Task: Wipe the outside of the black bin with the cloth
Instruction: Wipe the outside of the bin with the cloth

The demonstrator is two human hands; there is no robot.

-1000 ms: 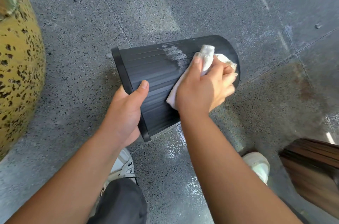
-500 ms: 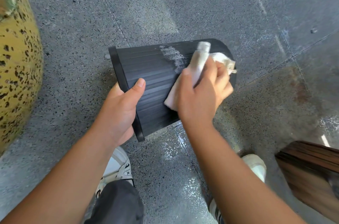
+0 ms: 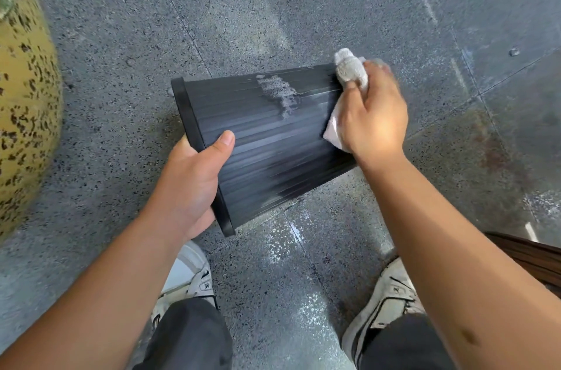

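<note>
Bin [image 3: 261, 139], gripped at its rim by the left hand [image 3: 194, 181]; right hand [image 3: 375, 114] clutches cloth [image 3: 349, 72] at the base; pale smear [image 3: 277, 92] remains unwiped.

black bin [image 3: 267, 139]: ribbed, on its side, whitish smear | cloth [image 3: 349, 72]: white, bunched at base end

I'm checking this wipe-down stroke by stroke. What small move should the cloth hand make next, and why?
Probably drag the white cloth in the right hand back along the ribbed black plastic bin over the pale grey smear, which remains on the upper side while the left hand steadies the rim.
</note>
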